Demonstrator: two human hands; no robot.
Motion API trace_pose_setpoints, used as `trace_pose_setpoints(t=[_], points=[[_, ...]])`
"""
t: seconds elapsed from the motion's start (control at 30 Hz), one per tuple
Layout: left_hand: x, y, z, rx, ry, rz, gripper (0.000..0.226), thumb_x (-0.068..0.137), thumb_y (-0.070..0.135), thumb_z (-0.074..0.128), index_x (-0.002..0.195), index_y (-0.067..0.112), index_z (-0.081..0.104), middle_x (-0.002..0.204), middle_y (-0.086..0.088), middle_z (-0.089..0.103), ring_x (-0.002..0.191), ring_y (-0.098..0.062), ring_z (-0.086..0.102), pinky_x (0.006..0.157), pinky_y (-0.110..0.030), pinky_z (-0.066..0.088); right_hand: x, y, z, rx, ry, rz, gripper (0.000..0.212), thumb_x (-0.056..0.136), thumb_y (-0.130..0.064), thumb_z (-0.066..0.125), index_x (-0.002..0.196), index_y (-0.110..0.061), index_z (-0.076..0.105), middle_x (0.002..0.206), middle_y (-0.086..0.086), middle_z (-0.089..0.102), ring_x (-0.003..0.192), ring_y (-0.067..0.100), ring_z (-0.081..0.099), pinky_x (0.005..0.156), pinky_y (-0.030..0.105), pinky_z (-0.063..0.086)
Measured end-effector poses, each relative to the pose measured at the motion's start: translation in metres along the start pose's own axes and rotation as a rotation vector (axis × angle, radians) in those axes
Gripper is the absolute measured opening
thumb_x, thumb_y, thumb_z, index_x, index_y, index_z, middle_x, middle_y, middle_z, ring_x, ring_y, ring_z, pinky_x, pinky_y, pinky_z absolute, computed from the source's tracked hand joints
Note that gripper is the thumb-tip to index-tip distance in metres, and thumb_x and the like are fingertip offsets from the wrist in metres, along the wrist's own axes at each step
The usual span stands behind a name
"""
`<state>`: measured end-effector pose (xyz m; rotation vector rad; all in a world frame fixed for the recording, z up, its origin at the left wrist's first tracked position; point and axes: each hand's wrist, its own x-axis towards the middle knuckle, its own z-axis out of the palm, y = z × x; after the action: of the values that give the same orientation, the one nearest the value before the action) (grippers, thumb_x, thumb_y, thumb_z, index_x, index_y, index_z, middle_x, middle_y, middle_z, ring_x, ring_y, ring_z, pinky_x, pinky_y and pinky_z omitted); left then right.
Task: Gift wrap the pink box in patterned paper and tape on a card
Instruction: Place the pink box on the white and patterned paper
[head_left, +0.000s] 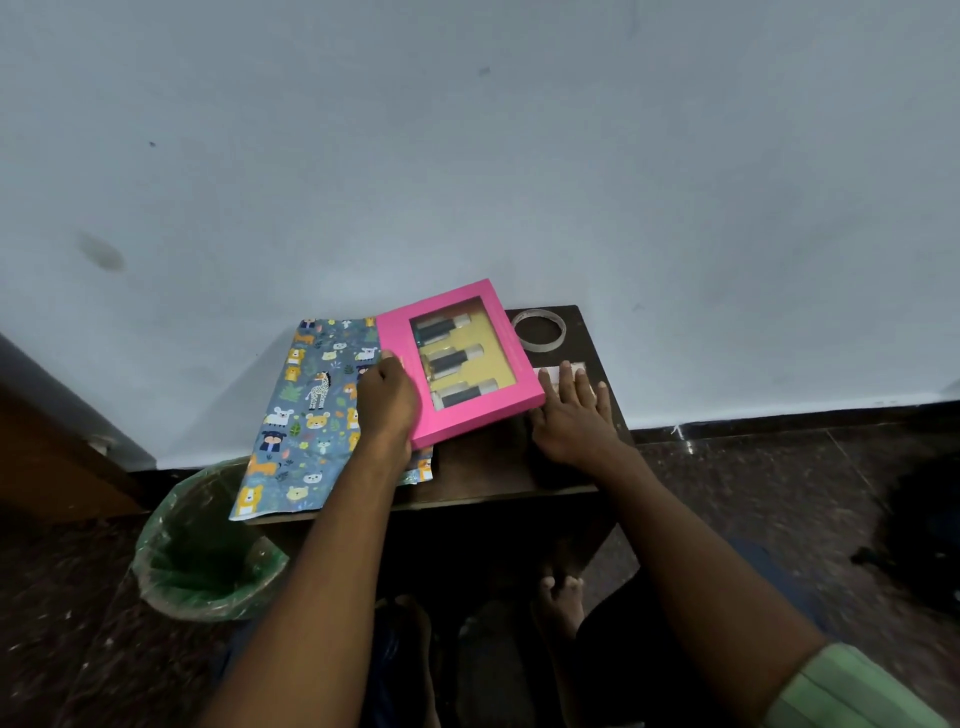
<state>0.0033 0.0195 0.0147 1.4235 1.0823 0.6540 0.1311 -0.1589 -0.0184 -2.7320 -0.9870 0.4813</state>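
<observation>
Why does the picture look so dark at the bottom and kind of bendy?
Head view: light falls on the wall and pink box, while the floor under the table sits in shadow; the wide lens curves the wall's bottom edge; the box window shows slight glare; the bin and right hand look soft and a bit blurry.

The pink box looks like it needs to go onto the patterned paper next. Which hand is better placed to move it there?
The left hand. It already grips the pink box at the edge nearest the patterned paper, on its own side. The right hand rests flat on the table, beside the box.
</observation>
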Motion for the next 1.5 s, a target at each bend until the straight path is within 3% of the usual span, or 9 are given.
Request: trace_pose_setpoints(t=[0.13,0.27,0.43,0.57,0.73,0.9,1.03,1.17,1.5], points=[[-0.001,0.005,-0.002,-0.015,0.007,-0.011,0.048,0.115,0.035,0.034,0.069,0.021,0.037,0.064,0.002,0.036,0.059,-0.019,0.037,0.063,-0.035,0.029,0.014,-0.011,-0.002,0.037,0.2,-0.138,0.069,0.107,-0.043,0.04,0.167,-0.019,0.015,0.174,0.016,0.007,0.16,0.041,0.001,0.126,0.058,-0.004],[0.007,0.009,-0.01,-0.181,-0.006,-0.187,0.039,0.114,0.039,0.034,0.087,0.018,0.055,0.089,-0.011,0.054,0.083,-0.028,0.06,0.076,-0.057,0.059,0.023,-0.036,-0.021,0.729,0.459,-0.134,0.033,0.101,-0.016,0.057,0.131,-0.018,0.069,0.124,0.003,0.074,0.123,0.028,0.066,0.106,0.05,0.053],[0.023,0.004,-0.028,-0.077,-0.034,-0.095,0.036,0.11,0.041,0.035,0.089,0.018,0.053,0.082,-0.01,0.049,0.08,-0.028,0.057,0.07,-0.051,0.053,0.01,-0.06,-0.058,1.517,-0.022,-0.045,0.041,0.11,-0.042,0.046,0.13,-0.013,0.067,0.117,0.007,0.078,0.103,0.023,0.075,0.088,0.042,0.058],[0.023,0.006,-0.049,0.045,-0.14,-0.062,0.046,0.112,0.052,0.037,0.086,0.019,0.055,0.073,-0.006,0.049,0.073,-0.024,0.055,0.071,-0.043,0.048,0.011,-0.072,-0.05,1.463,-0.293,0.005,0.043,0.102,-0.041,0.063,0.131,-0.009,0.066,0.12,0.013,0.076,0.112,0.034,0.073,0.101,0.052,0.056],[0.02,0.019,-0.076,-0.172,-0.131,-0.052,0.057,0.114,0.053,0.031,0.113,0.02,0.077,0.087,-0.001,0.079,0.071,-0.018,0.075,0.066,-0.031,0.059,0.011,-0.082,-0.042,1.593,-0.226,0.105,0.032,0.098,-0.024,0.07,0.126,-0.008,0.067,0.113,0.014,0.078,0.099,0.033,0.077,0.085,0.049,0.064],[0.024,-0.001,-0.104,0.548,0.09,0.268,0.017,0.099,0.034,0.067,0.11,0.029,0.079,0.109,0.005,0.079,0.105,-0.023,0.073,0.094,-0.038,0.056,0.018,-0.07,-0.048,1.502,-0.038,0.115,0.032,0.098,-0.023,0.07,0.125,-0.009,0.065,0.105,0.012,0.08,0.083,0.027,0.079,0.065,0.038,0.063],[0.025,-0.003,-0.115,0.946,0.183,0.188,0.061,0.088,0.042,0.078,0.143,0.022,0.06,0.148,-0.009,0.055,0.136,-0.036,0.051,0.113,-0.047,0.037,0.017,-0.064,-0.044,1.378,-0.006,0.121,0.026,0.101,-0.02,0.066,0.126,-0.011,0.066,0.106,0.011,0.079,0.077,0.021,0.079,0.056,0.03,0.06],[0.025,-0.001,-0.113,1.027,0.084,0.017,0.082,0.086,0.045,0.083,0.148,0.012,0.04,0.144,-0.016,0.052,0.134,-0.039,0.053,0.111,-0.048,0.038,0.018,-0.062,-0.041,1.35,-0.05,0.15,0.033,0.103,-0.021,0.063,0.136,-0.016,0.06,0.108,0.009,0.078,0.086,0.026,0.079,0.06,0.035,0.062],[0.018,0.017,-0.132,0.787,0.437,0.286,0.016,0.105,0.014,0.055,0.121,0.012,0.057,0.124,-0.015,0.06,0.108,-0.046,0.062,0.079,-0.043,0.038,0.013,-0.058,-0.041,1.344,-0.074,0.178,0.031,0.107,-0.024,0.057,0.138,-0.02,0.058,0.114,0.01,0.077,0.097,0.033,0.076,0.077,0.046,0.063]])
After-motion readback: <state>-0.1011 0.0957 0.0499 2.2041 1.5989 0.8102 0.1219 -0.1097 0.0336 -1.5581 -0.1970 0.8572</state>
